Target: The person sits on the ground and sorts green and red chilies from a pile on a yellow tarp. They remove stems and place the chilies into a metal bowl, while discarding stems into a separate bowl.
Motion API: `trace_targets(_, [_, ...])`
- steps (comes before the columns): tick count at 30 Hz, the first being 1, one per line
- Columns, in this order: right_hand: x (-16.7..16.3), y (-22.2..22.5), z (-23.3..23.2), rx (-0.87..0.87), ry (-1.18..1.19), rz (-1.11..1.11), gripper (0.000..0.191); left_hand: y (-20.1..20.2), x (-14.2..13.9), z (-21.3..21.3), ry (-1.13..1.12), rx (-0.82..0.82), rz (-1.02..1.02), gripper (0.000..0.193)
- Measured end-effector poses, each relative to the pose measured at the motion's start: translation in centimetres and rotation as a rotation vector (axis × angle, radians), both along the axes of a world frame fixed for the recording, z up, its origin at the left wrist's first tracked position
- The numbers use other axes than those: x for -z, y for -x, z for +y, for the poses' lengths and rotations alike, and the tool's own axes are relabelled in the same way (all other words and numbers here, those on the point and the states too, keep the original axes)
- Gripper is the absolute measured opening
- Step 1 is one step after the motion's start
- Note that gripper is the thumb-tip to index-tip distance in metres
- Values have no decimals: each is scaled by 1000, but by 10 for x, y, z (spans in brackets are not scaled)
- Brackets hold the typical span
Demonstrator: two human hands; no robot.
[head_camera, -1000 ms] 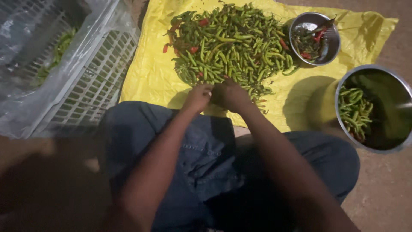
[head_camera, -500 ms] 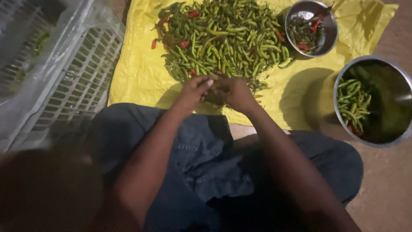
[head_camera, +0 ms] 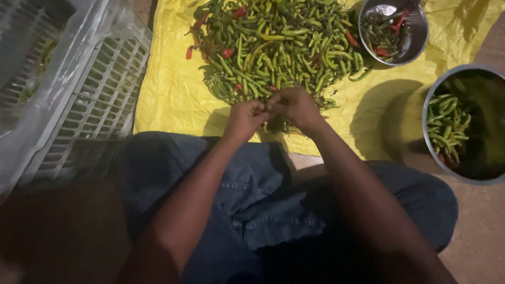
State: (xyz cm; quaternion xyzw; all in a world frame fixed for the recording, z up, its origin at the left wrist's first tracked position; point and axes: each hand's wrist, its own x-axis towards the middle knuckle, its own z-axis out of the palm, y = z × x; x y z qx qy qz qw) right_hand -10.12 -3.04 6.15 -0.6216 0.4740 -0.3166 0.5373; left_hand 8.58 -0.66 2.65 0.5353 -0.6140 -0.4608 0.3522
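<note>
A heap of green chillies [head_camera: 273, 47], with a few red ones mixed in, lies on a yellow sheet [head_camera: 168, 94]. My left hand [head_camera: 244, 118] and my right hand [head_camera: 294, 108] meet at the near edge of the heap, fingers pinched together on a chilli that is mostly hidden between them. Both forearms reach out over my blue-clad legs [head_camera: 252, 210].
A large steel pot [head_camera: 465, 123] at the right holds green chillies. A smaller steel bowl [head_camera: 394, 29] at the top right holds stems and red bits. A white plastic lattice crate [head_camera: 89, 110] lined with clear plastic stands at the left. Brown floor lies at the lower right.
The view has shifted a little. My hands stay together at the heap's near edge, working a chilli between the fingers.
</note>
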Motion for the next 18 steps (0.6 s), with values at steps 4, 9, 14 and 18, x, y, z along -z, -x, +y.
trace_targets(4, [1,-2,0,1,-49,3,9,-3,3,-9,5,-32,109,23])
trace_targets(9, [3,-11,2,123,462,476,13,-1,-4,-10,-279,23,199,19])
trace_targets(14, [1,-4,-3,506,732,581,9,-22,-15,-32,-59,-156,64,13])
trace_targets(18, [-4,12,-8,640,412,457,28,-69,-23,-54,-17,-587,84,12])
